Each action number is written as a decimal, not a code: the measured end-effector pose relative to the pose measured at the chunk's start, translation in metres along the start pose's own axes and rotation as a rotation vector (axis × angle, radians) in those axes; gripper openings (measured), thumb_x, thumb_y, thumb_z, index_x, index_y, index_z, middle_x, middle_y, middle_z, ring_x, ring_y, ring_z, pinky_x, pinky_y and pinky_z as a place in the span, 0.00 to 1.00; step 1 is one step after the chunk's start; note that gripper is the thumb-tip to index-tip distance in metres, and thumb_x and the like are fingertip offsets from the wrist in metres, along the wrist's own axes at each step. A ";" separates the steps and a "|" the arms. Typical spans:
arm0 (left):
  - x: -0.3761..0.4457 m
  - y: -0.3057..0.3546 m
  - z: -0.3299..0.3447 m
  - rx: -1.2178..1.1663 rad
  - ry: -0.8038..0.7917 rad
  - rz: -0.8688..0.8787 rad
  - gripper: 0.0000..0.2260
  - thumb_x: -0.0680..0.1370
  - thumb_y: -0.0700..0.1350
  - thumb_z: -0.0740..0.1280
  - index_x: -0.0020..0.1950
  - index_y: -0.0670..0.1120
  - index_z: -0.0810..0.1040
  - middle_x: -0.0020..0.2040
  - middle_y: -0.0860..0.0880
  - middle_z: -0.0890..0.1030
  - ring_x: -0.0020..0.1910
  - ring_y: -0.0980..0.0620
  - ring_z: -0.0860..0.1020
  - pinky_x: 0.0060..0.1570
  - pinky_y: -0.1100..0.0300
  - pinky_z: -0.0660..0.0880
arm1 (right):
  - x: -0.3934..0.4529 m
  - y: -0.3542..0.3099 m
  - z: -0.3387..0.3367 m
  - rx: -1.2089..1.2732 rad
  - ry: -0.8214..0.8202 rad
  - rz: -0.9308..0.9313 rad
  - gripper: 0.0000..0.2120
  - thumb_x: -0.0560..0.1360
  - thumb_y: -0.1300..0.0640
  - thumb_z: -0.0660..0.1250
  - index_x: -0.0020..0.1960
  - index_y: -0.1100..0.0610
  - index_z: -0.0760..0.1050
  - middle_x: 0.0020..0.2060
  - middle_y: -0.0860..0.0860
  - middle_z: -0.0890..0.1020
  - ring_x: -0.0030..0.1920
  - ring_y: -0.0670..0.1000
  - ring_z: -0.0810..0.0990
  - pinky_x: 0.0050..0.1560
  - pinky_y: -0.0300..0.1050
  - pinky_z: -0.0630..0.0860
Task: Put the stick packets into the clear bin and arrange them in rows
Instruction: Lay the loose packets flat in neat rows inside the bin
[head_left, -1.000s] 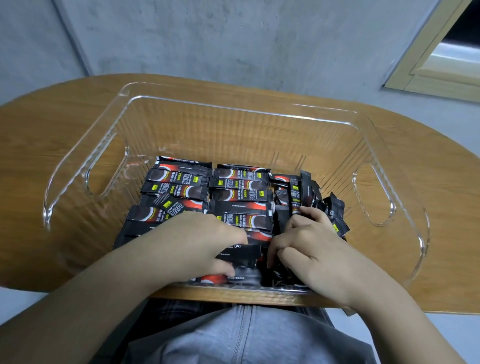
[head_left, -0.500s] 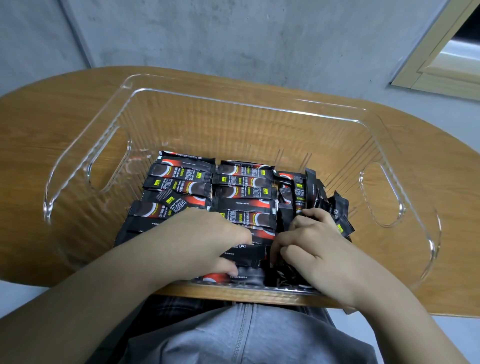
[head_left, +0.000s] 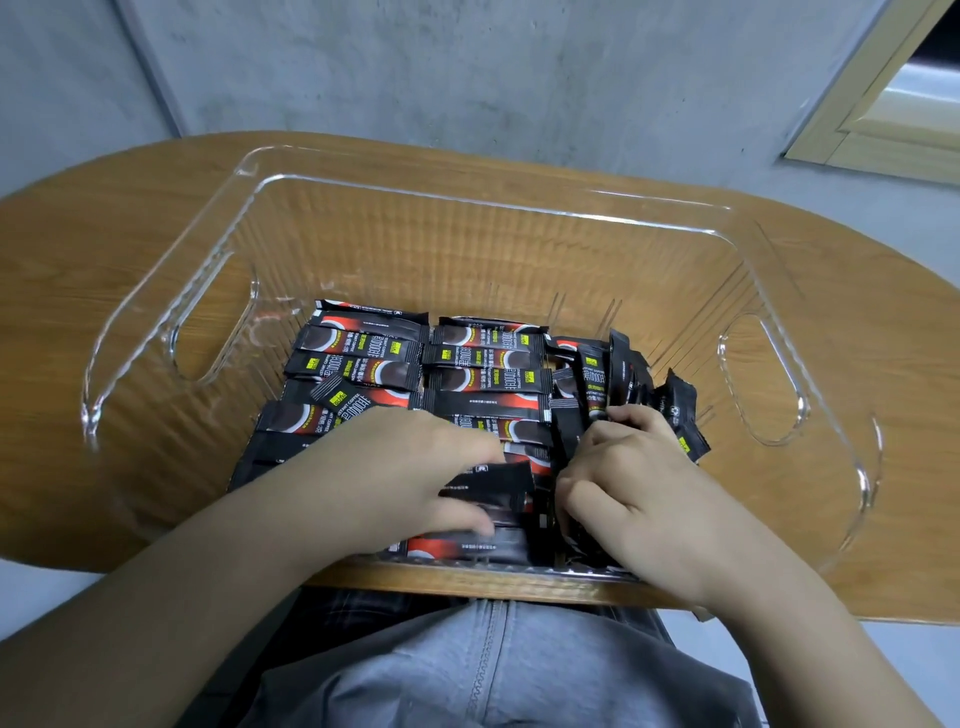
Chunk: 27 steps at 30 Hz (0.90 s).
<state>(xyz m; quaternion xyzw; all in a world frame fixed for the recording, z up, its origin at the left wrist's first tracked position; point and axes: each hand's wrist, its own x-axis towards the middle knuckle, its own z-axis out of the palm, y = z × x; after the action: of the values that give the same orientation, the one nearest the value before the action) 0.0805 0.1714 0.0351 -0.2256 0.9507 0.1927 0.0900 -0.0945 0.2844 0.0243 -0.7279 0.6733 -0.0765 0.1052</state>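
A clear bin with handle cut-outs stands on a wooden table. Black stick packets with red and yellow print lie flat in two rows across its floor. At the right a bundle of packets stands on edge, loosely fanned. My left hand reaches into the bin's near middle, fingers and thumb pinching a black packet in the second row. My right hand is beside it, fingers curled round the lower part of the upright bundle. The near packets are partly hidden under both hands.
The oval wooden table ends close to my body at the front edge. A grey concrete wall rises behind it, with a pale door frame at the upper right. My grey clothing shows below the table.
Both hands stay in the same place inside the bin with small finger shifts. The view has drifted slightly, so the bin sits a little higher and further right.
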 end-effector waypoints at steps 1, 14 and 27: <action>-0.001 0.001 -0.001 -0.067 0.050 -0.014 0.16 0.73 0.64 0.63 0.57 0.61 0.68 0.35 0.57 0.70 0.38 0.61 0.71 0.35 0.69 0.63 | 0.000 0.000 0.000 -0.008 0.006 -0.001 0.23 0.67 0.45 0.37 0.29 0.51 0.68 0.30 0.45 0.75 0.46 0.47 0.70 0.67 0.34 0.46; 0.000 0.011 -0.003 -0.567 0.071 -0.022 0.04 0.77 0.50 0.66 0.46 0.57 0.71 0.36 0.61 0.79 0.30 0.60 0.75 0.34 0.62 0.74 | -0.001 0.000 0.003 -0.053 0.063 0.021 0.22 0.67 0.45 0.34 0.28 0.52 0.61 0.30 0.50 0.73 0.44 0.48 0.68 0.68 0.38 0.49; 0.001 0.015 -0.001 -0.478 0.070 -0.095 0.07 0.74 0.48 0.71 0.42 0.56 0.73 0.29 0.64 0.76 0.27 0.68 0.72 0.27 0.74 0.64 | 0.000 -0.005 -0.002 -0.031 0.067 0.055 0.28 0.65 0.44 0.33 0.31 0.54 0.69 0.29 0.50 0.73 0.43 0.47 0.69 0.67 0.38 0.52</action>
<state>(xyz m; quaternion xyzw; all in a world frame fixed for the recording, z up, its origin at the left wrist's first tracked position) 0.0724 0.1825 0.0402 -0.2914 0.8690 0.3997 0.0102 -0.0904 0.2844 0.0270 -0.7076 0.6973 -0.0875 0.0735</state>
